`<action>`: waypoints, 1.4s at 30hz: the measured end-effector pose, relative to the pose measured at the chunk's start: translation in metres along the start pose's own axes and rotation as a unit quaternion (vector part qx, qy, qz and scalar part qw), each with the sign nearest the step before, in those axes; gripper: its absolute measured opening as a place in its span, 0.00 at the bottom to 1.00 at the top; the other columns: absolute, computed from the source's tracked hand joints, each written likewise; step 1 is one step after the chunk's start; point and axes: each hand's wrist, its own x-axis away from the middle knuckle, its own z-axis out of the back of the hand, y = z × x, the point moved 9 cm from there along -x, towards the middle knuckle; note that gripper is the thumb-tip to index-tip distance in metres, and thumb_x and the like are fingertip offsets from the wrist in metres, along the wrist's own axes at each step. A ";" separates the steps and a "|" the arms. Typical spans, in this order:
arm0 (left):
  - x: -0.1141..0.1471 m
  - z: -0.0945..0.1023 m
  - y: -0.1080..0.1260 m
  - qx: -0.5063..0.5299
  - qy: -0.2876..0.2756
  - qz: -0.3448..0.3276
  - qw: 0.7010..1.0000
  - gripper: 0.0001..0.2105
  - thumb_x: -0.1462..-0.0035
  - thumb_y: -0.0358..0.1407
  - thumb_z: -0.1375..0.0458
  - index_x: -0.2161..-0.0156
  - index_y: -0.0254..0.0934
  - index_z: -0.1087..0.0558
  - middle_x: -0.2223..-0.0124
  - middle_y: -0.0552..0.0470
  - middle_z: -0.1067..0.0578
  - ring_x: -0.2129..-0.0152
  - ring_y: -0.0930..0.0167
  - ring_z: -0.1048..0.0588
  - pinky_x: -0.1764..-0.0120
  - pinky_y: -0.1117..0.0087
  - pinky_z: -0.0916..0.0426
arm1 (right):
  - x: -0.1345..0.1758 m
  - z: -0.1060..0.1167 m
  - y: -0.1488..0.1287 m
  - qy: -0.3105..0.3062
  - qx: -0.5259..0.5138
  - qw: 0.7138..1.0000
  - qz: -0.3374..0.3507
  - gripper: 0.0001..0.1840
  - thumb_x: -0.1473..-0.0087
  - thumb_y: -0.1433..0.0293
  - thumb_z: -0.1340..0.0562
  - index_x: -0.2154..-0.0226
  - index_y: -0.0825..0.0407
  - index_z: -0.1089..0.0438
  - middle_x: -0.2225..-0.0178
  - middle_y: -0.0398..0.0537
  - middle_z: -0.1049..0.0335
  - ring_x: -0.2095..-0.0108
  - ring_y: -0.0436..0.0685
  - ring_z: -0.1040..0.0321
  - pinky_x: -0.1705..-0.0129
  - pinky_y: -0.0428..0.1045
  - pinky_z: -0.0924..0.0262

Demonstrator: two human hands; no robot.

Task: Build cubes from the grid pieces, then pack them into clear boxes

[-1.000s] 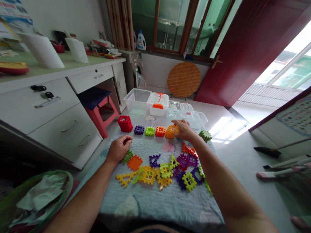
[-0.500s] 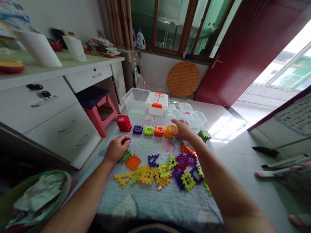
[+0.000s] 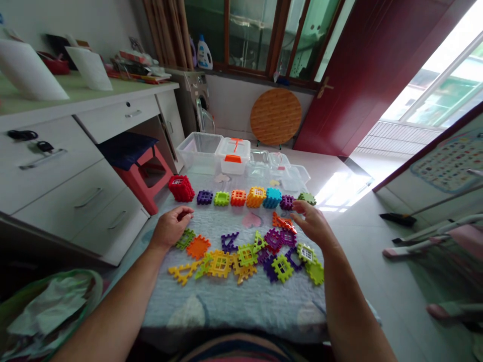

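Eight stacks of toy pieces are lined up across the middle of the frame on a pale blue cloth (image 3: 222, 309). From left to right, a red stack (image 3: 181, 189), a dark purple stack (image 3: 205, 197), a lime stack (image 3: 222, 198), an orange stack (image 3: 238, 197), a yellow stack (image 3: 256, 197), a blue stack (image 3: 272, 198), a purple stack (image 3: 287, 202) and a green stack (image 3: 307, 198) can be seen. The right hand (image 3: 311, 220) is held right of the middle, by the purple stack. Its fingers are spread from the thumb, and nothing is seen gripped; whether the stack is touched cannot be told. The left hand (image 3: 169, 229) is placed left of the middle, with its fingers curled in and nothing seen in them. A green piece (image 3: 185, 239) is partly covered by it. Just right of that, an orange piece (image 3: 198, 247) is laid flat. Below the row, more loose pieces (image 3: 220, 264) are scattered.
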 end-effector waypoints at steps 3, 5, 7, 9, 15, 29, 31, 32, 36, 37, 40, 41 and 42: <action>-0.001 -0.001 -0.005 0.008 -0.001 -0.001 1.000 0.15 0.49 0.44 0.46 0.62 0.37 0.25 0.66 0.51 0.20 0.71 0.68 0.25 0.66 0.72 0.32 | 0.012 -0.021 0.011 -0.052 0.048 0.997 -0.007 0.16 0.49 0.65 0.38 0.57 0.51 0.29 0.60 0.51 0.25 0.60 0.60 0.29 0.56 0.55 0.36; -0.002 -0.001 -0.006 0.007 0.000 -0.001 1.000 0.16 0.49 0.44 0.46 0.61 0.37 0.25 0.66 0.51 0.20 0.71 0.68 0.25 0.66 0.72 0.32 | 0.015 -0.034 0.014 -0.073 0.075 0.994 -0.006 0.16 0.49 0.66 0.38 0.57 0.52 0.29 0.59 0.52 0.26 0.59 0.60 0.30 0.55 0.54 0.37; -0.002 -0.001 -0.005 0.001 0.001 0.000 1.000 0.16 0.49 0.44 0.47 0.62 0.36 0.25 0.67 0.51 0.21 0.72 0.68 0.25 0.67 0.72 0.33 | 0.017 -0.043 0.016 -0.082 0.099 0.992 -0.002 0.17 0.50 0.69 0.38 0.56 0.52 0.29 0.59 0.53 0.27 0.58 0.60 0.30 0.54 0.54 0.38; -0.001 0.000 -0.003 -0.002 0.004 -0.001 1.000 0.16 0.50 0.45 0.47 0.62 0.36 0.25 0.68 0.52 0.21 0.73 0.69 0.26 0.68 0.72 0.33 | 0.016 -0.049 0.017 -0.080 0.110 0.991 -0.002 0.16 0.50 0.71 0.39 0.56 0.53 0.29 0.59 0.54 0.27 0.59 0.60 0.31 0.54 0.53 0.38; 0.000 0.001 0.002 0.006 0.007 0.003 1.000 0.16 0.52 0.44 0.46 0.64 0.36 0.24 0.70 0.52 0.22 0.74 0.69 0.27 0.69 0.72 0.33 | 0.014 -0.049 0.007 -0.005 0.002 1.000 0.023 0.16 0.49 0.69 0.39 0.56 0.53 0.30 0.60 0.52 0.27 0.62 0.57 0.30 0.57 0.52 0.36; -0.001 0.000 -0.001 0.007 0.005 -0.001 1.000 0.15 0.52 0.44 0.45 0.63 0.36 0.24 0.69 0.52 0.21 0.72 0.68 0.24 0.66 0.72 0.32 | 0.019 -0.047 0.000 -0.034 -0.251 0.967 -0.022 0.16 0.45 0.58 0.42 0.59 0.52 0.28 0.66 0.47 0.24 0.67 0.56 0.28 0.63 0.50 0.33; -0.001 0.000 -0.002 -0.002 0.006 -0.008 1.000 0.15 0.51 0.44 0.45 0.63 0.37 0.24 0.69 0.52 0.21 0.72 0.68 0.25 0.67 0.72 0.32 | 0.019 -0.047 0.005 -0.026 -0.282 0.959 -0.026 0.18 0.43 0.56 0.43 0.59 0.51 0.28 0.65 0.48 0.24 0.64 0.57 0.28 0.61 0.51 0.33; -0.001 0.000 -0.002 -0.007 0.007 -0.011 1.000 0.15 0.50 0.44 0.46 0.63 0.37 0.24 0.68 0.52 0.21 0.72 0.68 0.25 0.67 0.72 0.33 | 0.018 -0.047 0.008 -0.021 -0.290 0.956 -0.028 0.19 0.42 0.56 0.44 0.59 0.51 0.28 0.65 0.48 0.24 0.64 0.57 0.27 0.60 0.51 0.32; -0.002 0.000 -0.005 -0.012 0.008 -0.013 1.000 0.15 0.50 0.44 0.46 0.63 0.37 0.24 0.68 0.52 0.21 0.72 0.69 0.25 0.67 0.72 0.33 | 0.015 -0.049 0.022 0.009 -0.242 0.969 -0.049 0.17 0.42 0.59 0.46 0.59 0.51 0.28 0.64 0.48 0.24 0.65 0.57 0.27 0.62 0.51 0.33; -0.002 -0.001 -0.006 -0.010 0.006 -0.012 1.000 0.15 0.50 0.44 0.46 0.62 0.37 0.24 0.68 0.52 0.21 0.72 0.68 0.25 0.67 0.72 0.33 | 0.015 -0.048 0.025 0.019 -0.202 0.978 -0.051 0.16 0.43 0.61 0.46 0.60 0.50 0.28 0.64 0.48 0.24 0.65 0.57 0.27 0.61 0.52 0.33; -0.003 -0.002 -0.008 -0.006 0.004 -0.008 1.000 0.15 0.50 0.44 0.46 0.62 0.37 0.24 0.67 0.51 0.21 0.72 0.68 0.25 0.68 0.72 0.33 | 0.014 -0.048 0.025 0.024 -0.059 0.998 -0.029 0.15 0.49 0.69 0.44 0.60 0.51 0.27 0.60 0.50 0.24 0.59 0.60 0.29 0.54 0.55 0.36; -0.003 -0.002 -0.009 -0.006 0.004 -0.006 1.000 0.15 0.50 0.44 0.46 0.62 0.37 0.24 0.67 0.51 0.21 0.72 0.68 0.25 0.68 0.72 0.33 | 0.014 -0.050 0.022 0.012 -0.022 1.000 -0.016 0.16 0.51 0.70 0.44 0.59 0.52 0.27 0.59 0.52 0.24 0.57 0.61 0.30 0.52 0.56 0.38; -0.003 -0.002 -0.009 -0.007 0.004 -0.006 1.000 0.15 0.50 0.44 0.45 0.62 0.37 0.24 0.67 0.51 0.21 0.72 0.68 0.26 0.67 0.72 0.33 | 0.015 -0.054 0.020 -0.006 0.005 1.000 -0.001 0.18 0.52 0.71 0.43 0.57 0.53 0.28 0.57 0.53 0.25 0.56 0.62 0.31 0.50 0.57 0.39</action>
